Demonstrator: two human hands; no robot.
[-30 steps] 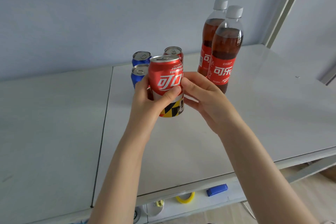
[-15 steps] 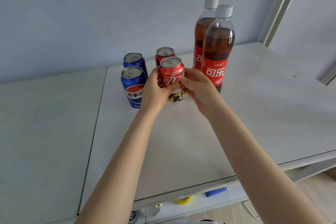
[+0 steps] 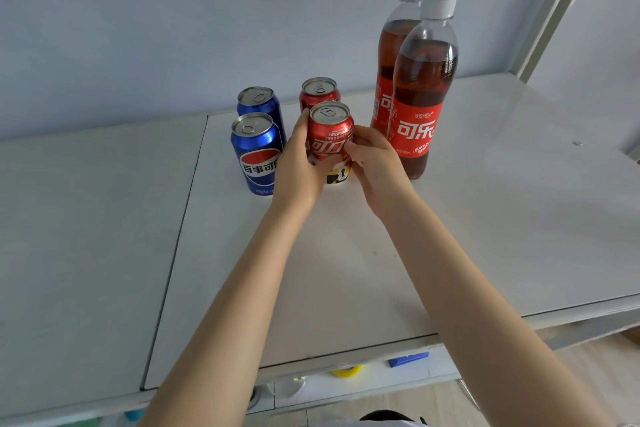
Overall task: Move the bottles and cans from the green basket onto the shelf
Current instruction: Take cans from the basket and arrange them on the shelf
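Observation:
A red cola can stands upright on the white shelf, held between both hands. My left hand wraps its left side and my right hand grips its right side with curled fingers. A second red can stands just behind it. Two blue cans stand to the left, the front blue can and the rear blue can. To the right stand two cola bottles, the front bottle and the rear bottle. The green basket is out of sight.
A grey wall backs the shelf. A vertical post rises at the back right corner. A seam splits the shelf surface into two panels. Below the front edge lie a blue clip and a yellow ring.
Both hands carried the red can forward and down; it now stands on the shelf in front of the other red can, between the blue cans and the bottles.

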